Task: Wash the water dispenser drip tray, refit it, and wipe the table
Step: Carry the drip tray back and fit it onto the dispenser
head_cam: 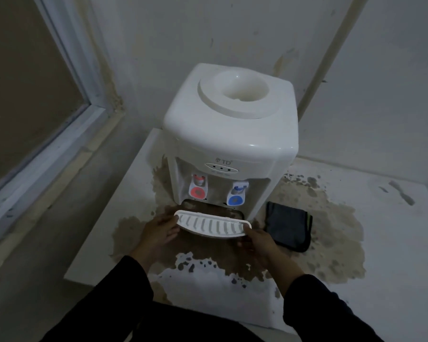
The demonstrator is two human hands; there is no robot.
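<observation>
While held at both ends, white slotted drip tray [211, 224] sits at dispenser [229, 144] base slot: left hand [162, 229] and right hand [256, 240] each clamped on it. Dark folded cloth [288, 225] right of dispenser. Brown-stained desk [381, 255] beneath.

Single head view, worn high, aimed forward and down; the table [393, 243] front edge is seen close, the dispenser [230, 144] centred, room corner behind.
</observation>
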